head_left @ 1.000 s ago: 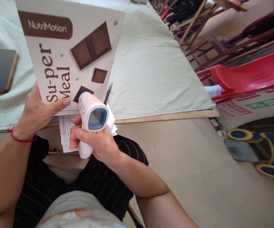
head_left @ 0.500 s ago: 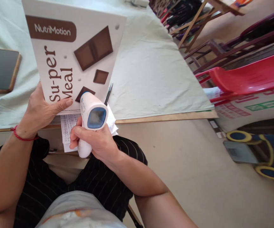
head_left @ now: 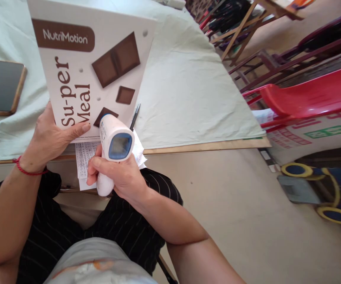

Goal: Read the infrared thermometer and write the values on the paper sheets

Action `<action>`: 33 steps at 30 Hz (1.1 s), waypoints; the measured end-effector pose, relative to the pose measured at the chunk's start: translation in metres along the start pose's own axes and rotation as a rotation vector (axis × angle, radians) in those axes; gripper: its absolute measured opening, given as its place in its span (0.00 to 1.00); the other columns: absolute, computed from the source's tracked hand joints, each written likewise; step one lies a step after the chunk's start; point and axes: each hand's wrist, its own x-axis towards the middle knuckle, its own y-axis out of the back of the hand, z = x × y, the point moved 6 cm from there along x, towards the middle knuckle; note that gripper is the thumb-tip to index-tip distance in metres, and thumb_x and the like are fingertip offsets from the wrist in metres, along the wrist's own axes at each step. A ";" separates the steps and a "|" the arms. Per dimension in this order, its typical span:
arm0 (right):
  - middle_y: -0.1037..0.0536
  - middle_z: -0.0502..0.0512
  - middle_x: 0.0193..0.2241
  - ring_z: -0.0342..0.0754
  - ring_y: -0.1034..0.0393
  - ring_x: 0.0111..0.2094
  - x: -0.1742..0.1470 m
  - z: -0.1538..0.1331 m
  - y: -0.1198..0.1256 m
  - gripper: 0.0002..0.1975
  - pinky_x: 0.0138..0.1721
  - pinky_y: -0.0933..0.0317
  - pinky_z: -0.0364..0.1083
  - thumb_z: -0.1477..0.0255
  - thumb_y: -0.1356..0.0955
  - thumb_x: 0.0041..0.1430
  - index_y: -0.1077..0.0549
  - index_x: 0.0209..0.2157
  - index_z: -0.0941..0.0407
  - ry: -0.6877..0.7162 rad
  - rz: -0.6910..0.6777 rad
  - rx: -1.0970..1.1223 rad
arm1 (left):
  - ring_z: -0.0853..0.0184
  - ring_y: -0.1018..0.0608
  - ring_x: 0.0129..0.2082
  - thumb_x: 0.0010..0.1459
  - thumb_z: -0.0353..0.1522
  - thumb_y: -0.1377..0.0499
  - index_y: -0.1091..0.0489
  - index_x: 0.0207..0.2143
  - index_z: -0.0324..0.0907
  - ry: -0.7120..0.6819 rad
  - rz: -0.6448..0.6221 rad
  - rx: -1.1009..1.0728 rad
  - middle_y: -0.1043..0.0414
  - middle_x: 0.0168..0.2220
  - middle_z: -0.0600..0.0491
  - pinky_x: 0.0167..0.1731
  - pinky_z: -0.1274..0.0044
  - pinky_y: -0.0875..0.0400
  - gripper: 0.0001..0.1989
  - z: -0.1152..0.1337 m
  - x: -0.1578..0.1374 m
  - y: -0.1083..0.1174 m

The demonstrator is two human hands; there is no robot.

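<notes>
My left hand (head_left: 53, 128) grips the lower left corner of a white box (head_left: 81, 67) printed with brown lettering and chocolate pieces. Its thumb lies on the front face; the other fingers are hidden behind. The box is held tilted up over the table's near edge. In my right hand (head_left: 123, 173) is a white infrared thermometer (head_left: 115, 138) with a blue-framed screen facing me. My fingers wrap its handle, and its front end points at the lower part of the box. Handwritten papers (head_left: 86, 161) and a pen (head_left: 135, 116) lie under and beside the box.
A phone (head_left: 3, 87) rests at the left on the pale green tablecloth (head_left: 188, 86). Right of the table stand a red plastic chair (head_left: 312, 94), a printed white sack (head_left: 300, 138) and a blue and yellow wheeled object (head_left: 339, 185). My striped trouser legs are below the table edge.
</notes>
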 end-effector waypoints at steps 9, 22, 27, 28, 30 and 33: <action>0.22 0.46 0.20 0.41 0.26 0.21 0.000 -0.001 0.000 0.08 0.25 0.29 0.39 0.70 0.25 0.52 0.26 0.25 0.56 0.019 0.017 -0.040 | 0.47 0.19 0.55 0.49 0.58 0.26 0.27 0.49 0.45 -0.011 0.018 -0.008 0.20 0.52 0.50 0.56 0.55 0.19 0.35 -0.002 0.000 0.001; 0.24 0.45 0.18 0.40 0.26 0.21 -0.002 -0.008 -0.003 0.09 0.26 0.31 0.39 0.72 0.26 0.54 0.26 0.22 0.56 0.045 -0.037 -0.015 | 0.49 0.17 0.53 0.52 0.58 0.27 0.29 0.53 0.44 -0.178 0.000 -0.016 0.20 0.52 0.49 0.52 0.53 0.17 0.36 -0.005 0.002 0.000; 0.24 0.45 0.19 0.40 0.28 0.21 -0.002 -0.010 -0.002 0.10 0.25 0.31 0.40 0.69 0.24 0.52 0.27 0.24 0.56 0.051 -0.013 -0.028 | 0.52 0.18 0.54 0.53 0.58 0.27 0.29 0.55 0.45 -0.181 -0.009 0.005 0.21 0.54 0.51 0.55 0.55 0.19 0.37 -0.004 0.003 0.000; 0.24 0.45 0.19 0.41 0.28 0.21 -0.002 -0.010 -0.001 0.11 0.25 0.31 0.40 0.69 0.24 0.52 0.28 0.24 0.55 0.056 -0.008 -0.028 | 0.53 0.19 0.55 0.52 0.58 0.27 0.29 0.55 0.45 -0.173 -0.008 -0.010 0.21 0.55 0.51 0.56 0.56 0.20 0.38 -0.002 0.003 0.000; 0.24 0.44 0.20 0.40 0.28 0.20 -0.002 -0.011 -0.001 0.12 0.25 0.31 0.40 0.67 0.23 0.51 0.28 0.24 0.55 0.071 -0.002 -0.032 | 0.54 0.19 0.55 0.51 0.58 0.26 0.29 0.55 0.44 -0.155 0.011 -0.034 0.21 0.55 0.49 0.58 0.58 0.22 0.39 0.002 0.002 0.000; 0.24 0.44 0.19 0.40 0.28 0.20 -0.002 -0.011 0.000 0.13 0.25 0.31 0.40 0.67 0.23 0.51 0.28 0.24 0.54 0.077 0.017 -0.040 | 0.54 0.19 0.54 0.51 0.56 0.25 0.29 0.54 0.41 -0.161 0.025 -0.042 0.20 0.53 0.47 0.58 0.59 0.23 0.39 0.007 0.002 -0.001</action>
